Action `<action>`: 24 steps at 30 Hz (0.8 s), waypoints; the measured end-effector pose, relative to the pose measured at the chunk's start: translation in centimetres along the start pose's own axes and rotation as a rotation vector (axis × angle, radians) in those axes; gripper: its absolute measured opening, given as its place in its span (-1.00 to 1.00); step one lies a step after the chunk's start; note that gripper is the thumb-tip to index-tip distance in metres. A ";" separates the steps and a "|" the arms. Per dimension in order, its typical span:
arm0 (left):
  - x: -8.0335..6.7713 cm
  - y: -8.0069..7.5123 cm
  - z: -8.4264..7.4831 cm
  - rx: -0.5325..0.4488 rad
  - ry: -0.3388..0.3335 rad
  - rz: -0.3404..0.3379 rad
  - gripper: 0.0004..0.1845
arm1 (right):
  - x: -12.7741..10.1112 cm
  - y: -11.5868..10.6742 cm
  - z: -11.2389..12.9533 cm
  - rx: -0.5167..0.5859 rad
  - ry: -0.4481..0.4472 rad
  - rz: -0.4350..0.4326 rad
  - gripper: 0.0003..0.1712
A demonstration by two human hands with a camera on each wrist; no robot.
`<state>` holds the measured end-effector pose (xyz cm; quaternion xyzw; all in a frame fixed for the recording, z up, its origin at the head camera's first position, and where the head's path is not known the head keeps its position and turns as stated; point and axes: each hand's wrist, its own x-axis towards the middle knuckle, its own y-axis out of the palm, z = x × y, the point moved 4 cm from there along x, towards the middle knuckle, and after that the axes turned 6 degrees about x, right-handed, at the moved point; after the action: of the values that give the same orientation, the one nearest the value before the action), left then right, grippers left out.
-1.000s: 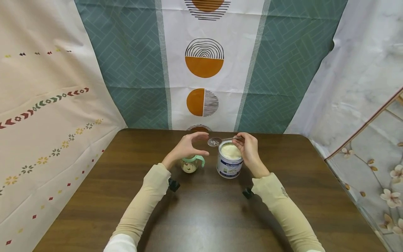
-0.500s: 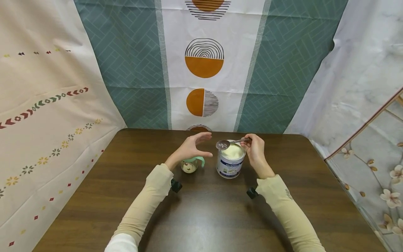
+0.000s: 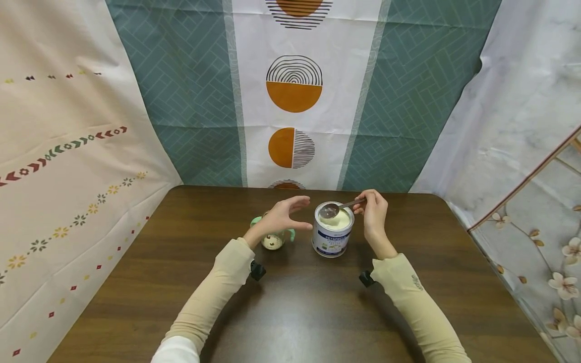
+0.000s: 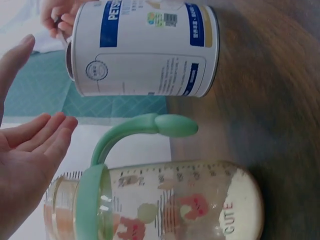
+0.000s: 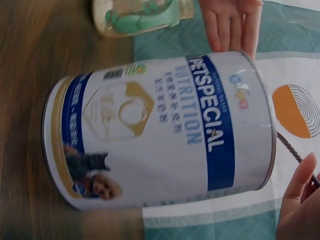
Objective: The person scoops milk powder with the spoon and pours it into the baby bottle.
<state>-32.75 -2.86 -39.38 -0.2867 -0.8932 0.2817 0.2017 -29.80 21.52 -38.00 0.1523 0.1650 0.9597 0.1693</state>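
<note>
Head view: on the worktop (image 3: 308,312), an upright can (image 3: 332,241) of pale powder (image 3: 341,219) stands to the right of a feeding bottle (image 3: 273,242). The right hand (image 3: 374,213) pinches the end of a spoon (image 3: 330,210), whose long axis slopes down and leftward so that the bowl lies at the can's mouth, left of the right hand; whether it touches the powder cannot be told. The left hand (image 3: 280,216) holds nothing, thumb and fingers wide apart, partly covering the bottle; it is the nearer hand to it.

Left wrist view (turned sideways): the bottle is upright, powder at its base, its green handle (image 4: 175,125) curving out on the can's side.

Right wrist view (also turned): the can's wall hides the spoon's bowl; only the shaft shows, running to the right thumb.
</note>
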 end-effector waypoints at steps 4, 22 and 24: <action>0.3 0.6 -0.2 -0.003 0.019 0.011 -0.21 | -0.9 0.5 1.5 -0.136 -0.122 0.020 -0.69; 1.7 3.3 0.4 -0.022 -0.032 0.070 -0.04 | -1.9 0.8 2.5 -0.313 -0.268 0.374 -0.73; 1.8 3.7 0.4 -0.016 -0.036 0.071 -0.03 | -1.6 0.5 1.8 -0.297 -0.266 0.410 -0.72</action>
<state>-32.82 0.59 -41.59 -0.3147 -0.8881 0.2867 0.1731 -27.84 20.97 -36.58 0.2807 -0.0352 0.9591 0.0124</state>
